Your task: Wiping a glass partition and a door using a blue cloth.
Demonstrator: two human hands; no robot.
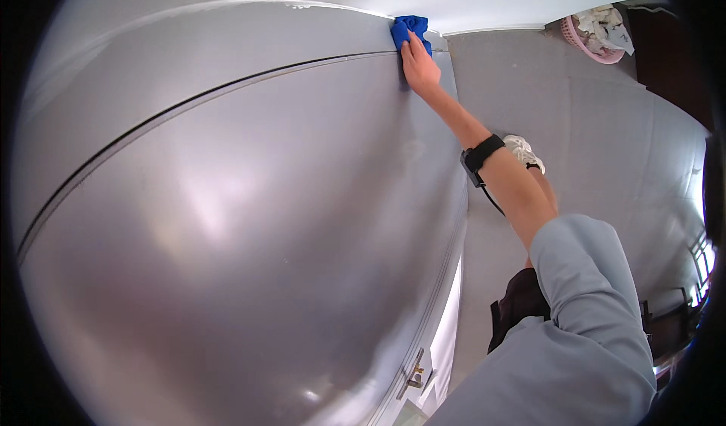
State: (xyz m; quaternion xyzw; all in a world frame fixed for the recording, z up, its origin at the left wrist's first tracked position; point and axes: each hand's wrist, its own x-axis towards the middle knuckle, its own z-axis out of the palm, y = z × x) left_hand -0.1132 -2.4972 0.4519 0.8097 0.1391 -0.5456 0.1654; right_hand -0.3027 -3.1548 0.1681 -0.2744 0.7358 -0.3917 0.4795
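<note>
My right hand (420,66) presses a folded blue cloth (413,28) against a smooth grey door frame (317,32), close to the white wall. The cloth lies across the dark seam between the frame and the broad grey door panel (255,199). My fingers lie on top of the cloth. A black strap (483,151) with a small device goes round my right forearm. My left hand is out of view. A metal door handle (417,374) shows near the bottom of the picture.
A pink plastic basket (573,37) holding crumpled paper stands at the upper right on the grey floor (510,80), beside a dark piece of furniture (669,57). My light-coloured shoe (524,151) is on the floor. Dark furniture (666,329) shows at the lower right.
</note>
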